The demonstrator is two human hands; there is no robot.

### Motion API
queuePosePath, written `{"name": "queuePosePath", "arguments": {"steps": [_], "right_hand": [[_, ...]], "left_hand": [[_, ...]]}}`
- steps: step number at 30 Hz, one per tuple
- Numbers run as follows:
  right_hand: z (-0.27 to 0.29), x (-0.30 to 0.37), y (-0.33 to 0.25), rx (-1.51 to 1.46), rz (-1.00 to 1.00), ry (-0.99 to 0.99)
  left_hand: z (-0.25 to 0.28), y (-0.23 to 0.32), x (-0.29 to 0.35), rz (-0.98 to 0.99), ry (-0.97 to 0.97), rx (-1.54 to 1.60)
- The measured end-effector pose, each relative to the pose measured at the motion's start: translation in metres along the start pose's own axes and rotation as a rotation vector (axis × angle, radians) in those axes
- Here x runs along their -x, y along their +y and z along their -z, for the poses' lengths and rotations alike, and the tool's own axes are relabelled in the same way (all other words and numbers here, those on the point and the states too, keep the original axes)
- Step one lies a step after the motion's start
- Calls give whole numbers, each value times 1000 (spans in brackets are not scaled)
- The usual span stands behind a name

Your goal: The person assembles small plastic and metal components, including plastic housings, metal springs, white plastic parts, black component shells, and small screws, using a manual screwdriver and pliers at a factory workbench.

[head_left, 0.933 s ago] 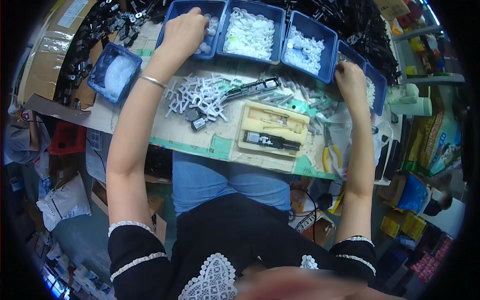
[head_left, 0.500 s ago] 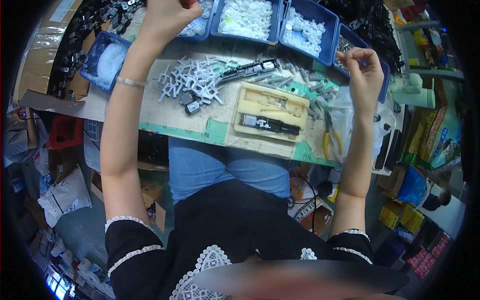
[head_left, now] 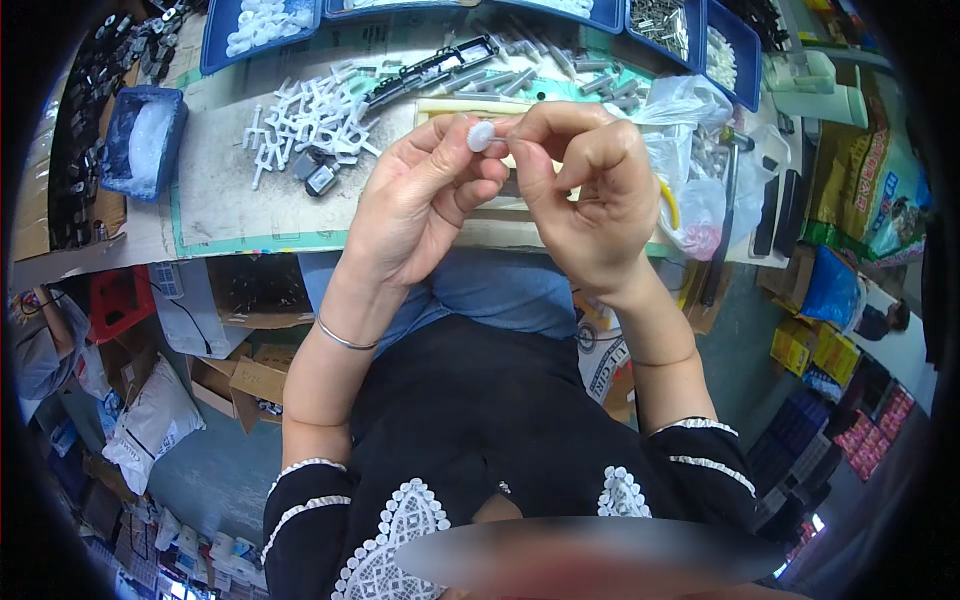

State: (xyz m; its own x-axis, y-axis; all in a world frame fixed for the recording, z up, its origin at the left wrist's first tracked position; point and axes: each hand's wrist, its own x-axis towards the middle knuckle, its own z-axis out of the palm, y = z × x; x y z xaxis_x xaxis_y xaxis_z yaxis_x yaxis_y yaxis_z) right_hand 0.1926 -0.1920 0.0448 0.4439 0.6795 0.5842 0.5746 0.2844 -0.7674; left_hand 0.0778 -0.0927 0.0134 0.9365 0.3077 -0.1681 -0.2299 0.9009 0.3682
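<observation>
My left hand (head_left: 405, 200) pinches a small white plastic gear (head_left: 480, 136) between thumb and forefinger. Close against it, my right hand (head_left: 605, 190) grips a thin metal pin (head_left: 499, 140) by its end, the other end meeting the gear. Whether the pin has entered the gear's hole is too small to tell. Both hands are raised over a cream moulded block (head_left: 460, 105), which they mostly cover. To the left lies a pile of white forked plastic parts (head_left: 310, 115), with a small black-and-grey part (head_left: 320, 178) at its near edge.
Blue bins hold white parts (head_left: 268, 22) and metal pins (head_left: 660, 25) along the back. A blue tub (head_left: 110, 160) of whitish paste stands left. A long black assembly (head_left: 430, 68) lies behind my hands. Right are a plastic bag (head_left: 685, 110), yellow-handled pliers (head_left: 670, 205) and a hammer (head_left: 722, 225).
Both hands have come back from the bins and met in front of me. The gear and pin now show between my fingers. The view has shifted, and a hammer has come into sight.
</observation>
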Motion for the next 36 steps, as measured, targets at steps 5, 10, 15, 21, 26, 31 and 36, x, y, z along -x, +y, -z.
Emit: {"name": "queuePosePath", "arguments": {"steps": [5,10,15,21,26,31,36], "right_hand": [[-1,5,2,-73,12,45],[5,5,-3,229,223,-69],[14,15,-17,184,-233,-180],[40,25,-24,91,-293,-616],[38,31,-13,302,-152,-489],[30,32,20,468,-106,-415],[27,31,20,561,-95,-492]], "left_hand": [[-4,-5,1,35,10,38],[-3,-12,4,-13,41,12],[-6,-15,21,-132,259,-573],[-10,-21,43,79,239,-696],[-7,-27,42,-153,223,-1071],[7,-22,28,-743,109,-2012],[20,-28,28,-919,25,-2271]]}}
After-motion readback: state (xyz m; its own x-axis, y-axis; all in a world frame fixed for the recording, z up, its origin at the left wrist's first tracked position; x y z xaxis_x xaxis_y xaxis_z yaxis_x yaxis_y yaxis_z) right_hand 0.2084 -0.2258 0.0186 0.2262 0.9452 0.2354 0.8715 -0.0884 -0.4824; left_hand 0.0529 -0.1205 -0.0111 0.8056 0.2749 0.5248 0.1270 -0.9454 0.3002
